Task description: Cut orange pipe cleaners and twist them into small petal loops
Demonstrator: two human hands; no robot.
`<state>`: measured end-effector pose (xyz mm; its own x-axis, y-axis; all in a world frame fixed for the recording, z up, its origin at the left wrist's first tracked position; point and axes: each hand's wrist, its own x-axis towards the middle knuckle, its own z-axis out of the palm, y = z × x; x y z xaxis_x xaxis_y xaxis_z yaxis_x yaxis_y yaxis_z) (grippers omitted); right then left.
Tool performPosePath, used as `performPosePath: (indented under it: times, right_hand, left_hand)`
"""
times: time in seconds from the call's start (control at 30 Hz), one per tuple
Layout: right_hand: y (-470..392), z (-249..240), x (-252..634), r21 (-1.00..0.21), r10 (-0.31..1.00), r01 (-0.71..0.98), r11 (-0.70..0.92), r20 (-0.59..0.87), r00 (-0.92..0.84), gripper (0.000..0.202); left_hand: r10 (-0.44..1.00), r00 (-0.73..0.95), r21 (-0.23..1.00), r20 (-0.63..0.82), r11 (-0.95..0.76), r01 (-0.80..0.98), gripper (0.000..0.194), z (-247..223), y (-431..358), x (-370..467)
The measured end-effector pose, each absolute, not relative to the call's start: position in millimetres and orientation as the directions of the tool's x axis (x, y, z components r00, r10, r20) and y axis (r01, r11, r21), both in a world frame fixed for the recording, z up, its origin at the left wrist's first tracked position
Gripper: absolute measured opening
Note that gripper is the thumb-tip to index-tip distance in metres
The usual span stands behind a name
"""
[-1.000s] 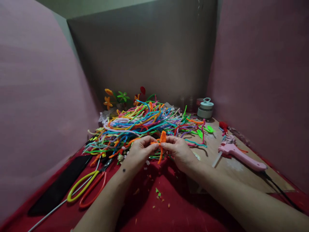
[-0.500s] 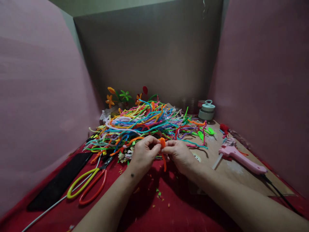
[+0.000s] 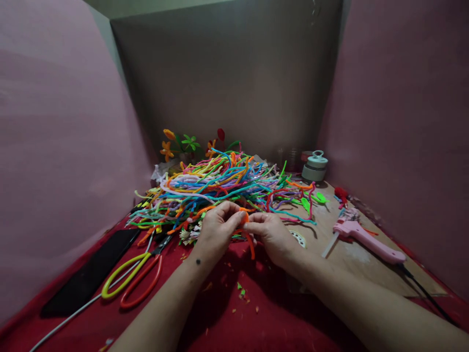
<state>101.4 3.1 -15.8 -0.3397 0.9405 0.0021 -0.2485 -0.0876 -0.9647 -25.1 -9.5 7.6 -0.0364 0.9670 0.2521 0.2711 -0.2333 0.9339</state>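
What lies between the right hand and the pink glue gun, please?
The head view shows a white piece with dark spots there, lying on the brown board.

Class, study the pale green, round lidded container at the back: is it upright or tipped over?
Upright: the pale green, round lidded container stands with its lid and ring handle uppermost.

Before you, on the cloth, the pile lies in the middle, with scraps on your side of it. The flowers are behind the pile, toward your left. At your left, the scissors cross the cable, and the slab lies farther left. At your right, the glue gun lies on the board; the jar stands behind it, right of the pile.
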Motion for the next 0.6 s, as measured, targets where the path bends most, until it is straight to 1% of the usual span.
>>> performPosePath:
  times: [0.1, 0.2, 0.4, 0.53, 0.6]
  right_hand:
    - [3.0, -15.4, 102.0, -0.970, 0.943, -0.229, -0.076, 0.004, -0.332, 0.010]
    - [2.2, -15.1, 102.5, -0.983, 0.941, -0.177, -0.051, 0.012, -0.339, 0.012]
    - [0.3, -15.6, 103.0, -0.993, 0.937, -0.080, 0.082, 0.105, -0.333, 0.009]
    - [-0.4, -17.0, 102.0, -0.982, 0.930, 0.003, 0.189, 0.178, -0.322, 0.013]
    - [-0.6, -18.0, 101.4, -0.979, 0.928, -0.002, 0.204, 0.195, -0.318, 0.013]
  left_hand:
    - [0.969, -0.026, 0.942, 0.248, -0.234, 0.239, 0.015, 7.5, -9.3, -25.3]
    - [0.974, -0.010, 0.944, 0.226, -0.217, 0.249, 0.010, 8.7, -9.1, -26.8]
    - [0.976, -0.024, 0.919, 0.219, -0.198, 0.342, 0.010, 7.6, -8.7, -25.7]
    - [0.974, -0.028, 0.892, 0.224, -0.193, 0.408, 0.011, 5.2, -9.2, -22.3]
    - [0.974, -0.036, 0.884, 0.225, -0.189, 0.427, 0.011, 5.0, -9.3, -21.7]
